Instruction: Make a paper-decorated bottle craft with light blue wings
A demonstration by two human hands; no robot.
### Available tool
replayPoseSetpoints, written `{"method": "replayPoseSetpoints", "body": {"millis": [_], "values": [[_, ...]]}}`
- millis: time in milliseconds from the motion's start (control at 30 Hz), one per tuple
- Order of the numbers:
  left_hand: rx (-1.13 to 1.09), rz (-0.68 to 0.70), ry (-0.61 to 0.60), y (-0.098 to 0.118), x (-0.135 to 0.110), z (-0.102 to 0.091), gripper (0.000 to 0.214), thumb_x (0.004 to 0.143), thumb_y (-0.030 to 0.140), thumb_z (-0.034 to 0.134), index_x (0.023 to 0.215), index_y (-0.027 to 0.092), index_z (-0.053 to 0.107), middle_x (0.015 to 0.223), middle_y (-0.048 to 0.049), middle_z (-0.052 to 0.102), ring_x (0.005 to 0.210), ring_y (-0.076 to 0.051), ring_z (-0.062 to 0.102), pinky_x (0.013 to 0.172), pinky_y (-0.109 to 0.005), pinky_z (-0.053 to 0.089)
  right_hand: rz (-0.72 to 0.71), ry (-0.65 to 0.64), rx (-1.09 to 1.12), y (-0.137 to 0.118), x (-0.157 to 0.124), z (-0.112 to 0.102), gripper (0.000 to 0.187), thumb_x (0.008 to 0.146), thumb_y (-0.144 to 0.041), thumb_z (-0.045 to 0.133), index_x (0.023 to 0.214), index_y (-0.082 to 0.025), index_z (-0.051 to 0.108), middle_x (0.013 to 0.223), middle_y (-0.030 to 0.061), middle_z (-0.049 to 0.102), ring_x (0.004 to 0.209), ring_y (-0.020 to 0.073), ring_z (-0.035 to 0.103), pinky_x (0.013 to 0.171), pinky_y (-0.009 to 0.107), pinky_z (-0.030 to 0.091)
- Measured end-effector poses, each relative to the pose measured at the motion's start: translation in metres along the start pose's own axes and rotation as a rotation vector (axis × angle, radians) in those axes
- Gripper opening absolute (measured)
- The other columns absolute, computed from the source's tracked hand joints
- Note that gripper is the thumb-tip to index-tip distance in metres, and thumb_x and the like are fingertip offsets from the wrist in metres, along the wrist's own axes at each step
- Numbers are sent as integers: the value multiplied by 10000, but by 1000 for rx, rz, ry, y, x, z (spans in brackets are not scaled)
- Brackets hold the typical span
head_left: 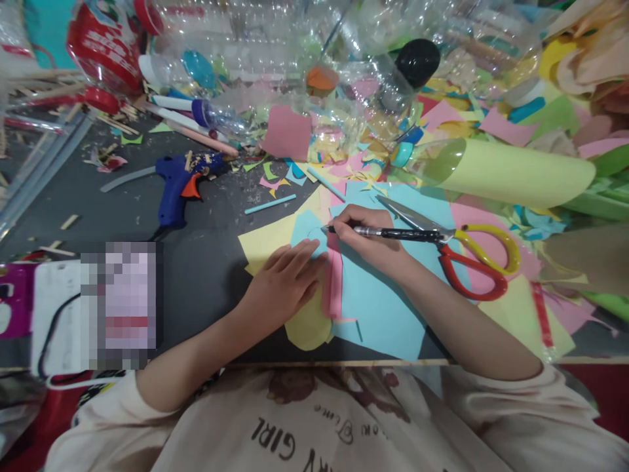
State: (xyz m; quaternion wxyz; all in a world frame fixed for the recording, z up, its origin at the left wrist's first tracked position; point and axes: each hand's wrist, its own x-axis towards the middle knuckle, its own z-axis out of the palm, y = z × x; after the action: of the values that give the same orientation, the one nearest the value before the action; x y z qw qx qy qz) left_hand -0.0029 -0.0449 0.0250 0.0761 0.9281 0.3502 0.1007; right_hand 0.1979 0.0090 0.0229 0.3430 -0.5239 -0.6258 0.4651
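Note:
My right hand (369, 241) grips a black and silver pen (393, 233), its tip touching a light blue paper sheet (378, 308) near a curved cut edge. My left hand (286, 278) lies flat with fingers stretched out, pressing down the paper pile beside the pen tip. Under it are a yellow paper piece (263, 242) and a pink strip (335, 285). Red and yellow handled scissors (472, 252) lie shut on the papers just right of my right hand.
A blue glue gun (179, 183) lies on the dark table (206, 275) at the left. Clear plastic bottles (275, 39), paper scraps and markers crowd the back. A rolled yellow sheet (515, 174) lies at the right. A white device (59, 314) sits front left.

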Motion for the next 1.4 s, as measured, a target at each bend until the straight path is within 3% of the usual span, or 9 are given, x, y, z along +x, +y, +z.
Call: {"method": "replayPoseSetpoints", "body": {"millis": [1400], "values": [[-3, 5, -2, 0, 1, -2, 290, 974, 197, 451, 1204, 139, 617, 1320, -168, 635, 1242, -267, 606, 1032, -422, 513, 30, 46, -44, 2, -1, 1, 207, 714, -186, 530, 522, -218, 460, 521, -34, 496, 537, 119, 447, 525, 269, 374]]}}
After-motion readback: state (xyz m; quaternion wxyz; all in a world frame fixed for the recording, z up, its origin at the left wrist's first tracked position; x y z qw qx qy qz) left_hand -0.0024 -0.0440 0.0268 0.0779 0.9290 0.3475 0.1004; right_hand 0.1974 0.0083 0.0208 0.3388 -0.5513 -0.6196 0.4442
